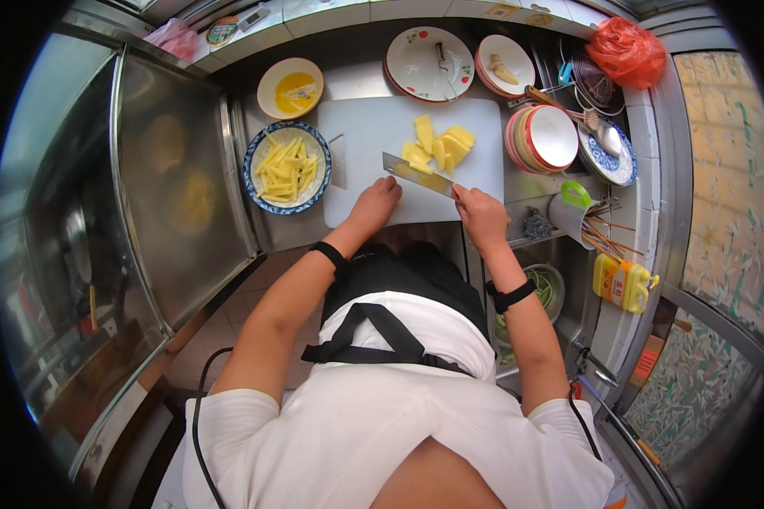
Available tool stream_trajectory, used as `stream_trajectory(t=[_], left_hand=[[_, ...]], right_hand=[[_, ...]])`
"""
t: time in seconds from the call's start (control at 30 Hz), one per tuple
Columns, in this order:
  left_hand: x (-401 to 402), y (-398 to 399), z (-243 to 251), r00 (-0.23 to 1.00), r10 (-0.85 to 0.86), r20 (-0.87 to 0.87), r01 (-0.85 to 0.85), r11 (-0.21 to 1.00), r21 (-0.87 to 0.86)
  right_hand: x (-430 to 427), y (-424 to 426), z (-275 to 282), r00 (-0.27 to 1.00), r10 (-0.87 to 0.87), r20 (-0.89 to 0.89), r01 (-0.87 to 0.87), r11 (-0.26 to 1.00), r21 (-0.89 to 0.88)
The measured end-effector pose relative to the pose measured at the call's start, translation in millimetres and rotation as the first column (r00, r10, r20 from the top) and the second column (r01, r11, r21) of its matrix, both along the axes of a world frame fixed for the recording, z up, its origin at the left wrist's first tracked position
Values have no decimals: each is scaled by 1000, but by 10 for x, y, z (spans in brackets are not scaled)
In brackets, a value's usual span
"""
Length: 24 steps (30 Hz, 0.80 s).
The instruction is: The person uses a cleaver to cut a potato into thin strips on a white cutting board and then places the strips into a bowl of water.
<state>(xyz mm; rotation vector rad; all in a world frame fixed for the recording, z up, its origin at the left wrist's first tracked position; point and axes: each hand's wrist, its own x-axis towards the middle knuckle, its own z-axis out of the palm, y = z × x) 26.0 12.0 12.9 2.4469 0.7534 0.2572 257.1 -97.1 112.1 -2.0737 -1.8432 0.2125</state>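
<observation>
My right hand (pixel 482 215) grips the handle of a cleaver (pixel 423 179), whose blade points left over a white cutting board (pixel 363 127). At the board's near edge rests my left hand (pixel 379 201), fingers curled; whether it pinches something small cannot be told. Just beyond the blade lie yellow slices (pixel 453 145), probably potato, some overlapping. A blue-rimmed plate (pixel 248 167) left of the board holds yellow cut sticks (pixel 288 168).
A bowl of beaten egg (pixel 266 79) is behind the plate. Behind the board stand stacked plates (pixel 410 57) with a peeler and a bowl with ginger (pixel 502 69). Stacked bowls (pixel 552 137), a chopstick holder (pixel 565 213) and a sink (pixel 579 299) are at right.
</observation>
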Motion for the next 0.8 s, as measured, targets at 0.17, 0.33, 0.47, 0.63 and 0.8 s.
stream_trajectory(t=[0.17,0.33,0.47,0.63,0.8], left_hand=[[16,-9,-102,992,-26,-127,21,999,-41],[1,-99,81,988,11,-156,-10,1000,10],[-26,-147,36,989,61,-138,-65,998,-19],[-124,12,122,977,213,-22,-210,934,-289],[-729,527,524,735,665,131,-606,732,-312]], right_hand=[[47,-55,-38,1000,7,23,-7,1000,-2],[61,-68,-61,1000,9,17,-8,1000,-5],[60,-5,-59,1000,14,19,-14,1000,-1],[46,101,-15,1000,18,5,-18,1000,12],[-52,309,80,992,106,65,-112,990,86]])
